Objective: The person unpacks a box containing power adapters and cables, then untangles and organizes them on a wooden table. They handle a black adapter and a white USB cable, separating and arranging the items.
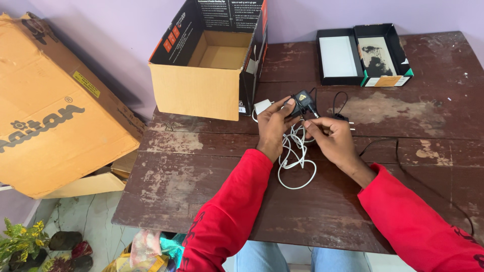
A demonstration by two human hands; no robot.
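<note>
Two hands | left hand [273, 125] grips black charger [303, 99] | right hand [334, 138] pinches white cable [295, 156]

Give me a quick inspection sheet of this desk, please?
Surface: worn brown wooden table, paint patchy.
Job's things: black charger; white cable looped below the hands.
Clutter: open cardboard box; small black box, open.
Grip: left hand holds the charger; right hand pinches its black cable.
Cables: black cable trails right.
Surroundings: lilac wall, big carton, plants.
</note>
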